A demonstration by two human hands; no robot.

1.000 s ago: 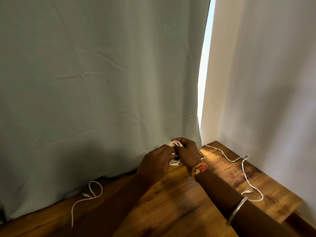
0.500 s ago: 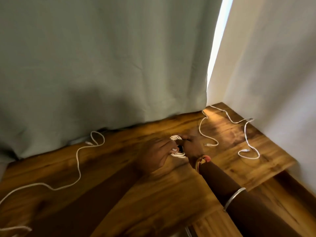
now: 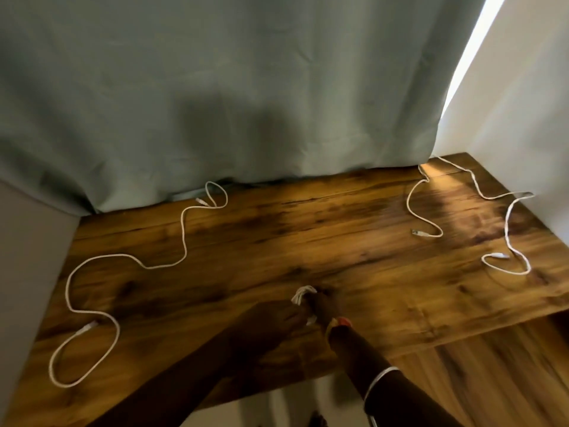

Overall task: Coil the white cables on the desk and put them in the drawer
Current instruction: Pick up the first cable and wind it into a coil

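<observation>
I am holding a small coil of white cable [image 3: 303, 296] in both hands over the near middle of the desk [image 3: 338, 241]. My left hand [image 3: 271, 318] is curling its fingers round it, and my right hand [image 3: 324, 306] is pinching it. One loose cable [image 3: 117, 255] is lying on the desk's left side. Two more, a short cable [image 3: 408, 204] and a long cable [image 3: 506, 226], are lying at the right end.

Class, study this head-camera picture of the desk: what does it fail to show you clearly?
Head view only.
Coiled cable: loop count and plugs, covered by the right hand holding it, and blurred.
Left hand: its grip, blurred and dark.
Right-side cables: one or two? The curtain hem hides the join.
Drawer: not seen; forearms and the bottom edge cover the space below the desk.
</observation>
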